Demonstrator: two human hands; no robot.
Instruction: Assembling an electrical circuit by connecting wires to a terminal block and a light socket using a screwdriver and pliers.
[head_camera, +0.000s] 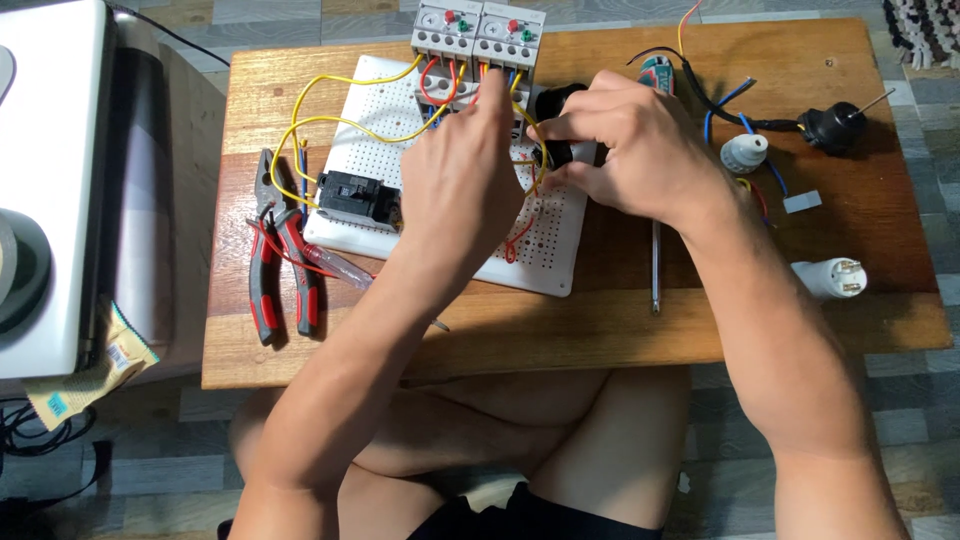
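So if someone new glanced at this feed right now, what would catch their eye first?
Probably both hands meeting over the white perforated board mid-table: the left hand among the wires, the right hand gripping a black round part. Next, the yellow wires looping off the board's left side, and the red-handled pliers lying further left.

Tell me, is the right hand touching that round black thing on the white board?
Touching. The head view shows the right hand with its fingers wrapped around the round black part above the white board, no gap between them.
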